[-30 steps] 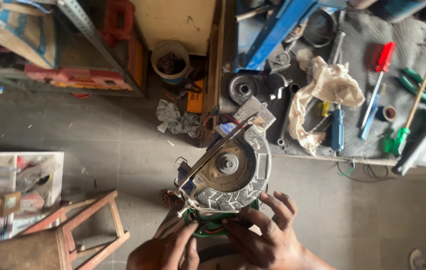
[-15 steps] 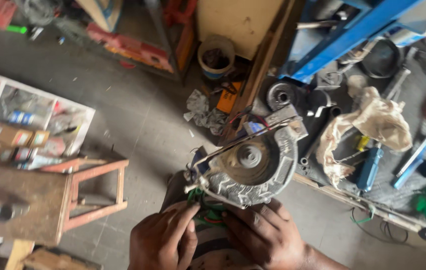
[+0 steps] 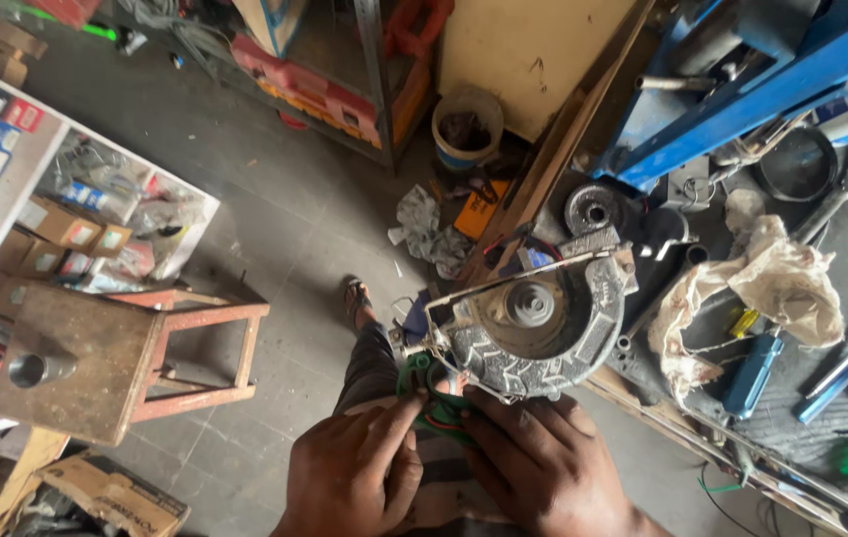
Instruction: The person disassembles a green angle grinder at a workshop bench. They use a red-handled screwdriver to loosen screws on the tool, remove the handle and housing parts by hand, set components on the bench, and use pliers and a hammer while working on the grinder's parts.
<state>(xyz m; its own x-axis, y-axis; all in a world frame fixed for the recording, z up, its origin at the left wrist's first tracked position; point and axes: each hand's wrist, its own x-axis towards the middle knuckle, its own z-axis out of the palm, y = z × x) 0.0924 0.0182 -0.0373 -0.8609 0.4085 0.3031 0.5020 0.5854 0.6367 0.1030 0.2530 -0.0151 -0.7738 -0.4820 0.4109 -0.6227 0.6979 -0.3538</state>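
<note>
Boxes (image 3: pixel 66 224) sit in a white case at nine o'clock, small and in many colours. Next to them, lower down, stands a wooden stool (image 3: pixel 95 368) with red legs, and a short metal tube (image 3: pixel 31 370) lies on its top. A foot in a sandal (image 3: pixel 357 298) shows on the grey floor near the middle.

The left hand (image 3: pixel 354 477) is at six o'clock. Its fingers are bent narrow and pinch at green wires (image 3: pixel 429 393). The wires look thin and soft, so they should bend easily, but a hard pull could snap them.

Just above, in the middle, is the round metal housing (image 3: pixel 533 328). It is grey, dirty and ribbed, with a hub in its centre. It looks heavy and stiff, and a bit greasy, so it may slip. The thick rim at the bottom looks like the safest place to grip it.

The right hand (image 3: pixel 543 467) is at five o'clock. Its fingers are spread fairly wide and press against the lower rim of the housing, propping it up.

At twelve o'clock is a small bucket (image 3: pixel 467 129). At three o'clock a dirty cloth (image 3: pixel 782 283) lies on the bench, with a blue-handled screwdriver (image 3: pixel 754 373) below it and a blue metal frame (image 3: pixel 742 85) up at one o'clock
</note>
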